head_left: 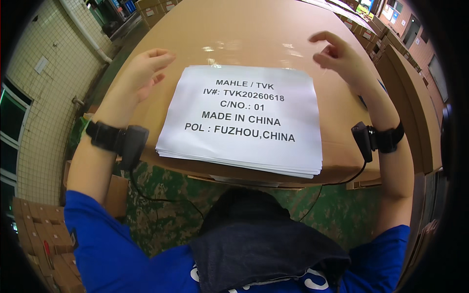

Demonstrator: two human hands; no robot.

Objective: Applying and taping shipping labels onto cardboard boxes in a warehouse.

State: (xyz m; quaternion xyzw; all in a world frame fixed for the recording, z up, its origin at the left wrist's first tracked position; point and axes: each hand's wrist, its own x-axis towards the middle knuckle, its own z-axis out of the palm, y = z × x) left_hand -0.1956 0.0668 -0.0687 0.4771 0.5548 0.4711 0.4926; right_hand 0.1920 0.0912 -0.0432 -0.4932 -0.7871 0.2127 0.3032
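Observation:
A stack of white printed sheets [239,151] lies near the front edge of a large brown cardboard box [254,29], its lower sheets slightly fanned out. My left hand [149,72] is raised beside the stack's far left corner, fingers bent and thumb apart, holding nothing. Beyond the stack's far right corner, my right hand [339,56] hovers with its index finger and thumb spread and nothing between them. Neither hand appears to touch the paper. A dark object [362,101] is mostly hidden behind my right forearm.
Black devices are strapped to my left wrist [134,144] and right wrist [364,139], with cables trailing toward my body. A tall cardboard piece [410,107] stands along the right. Flattened cardboard [46,244] lies at lower left. The floor [161,195] is green and worn.

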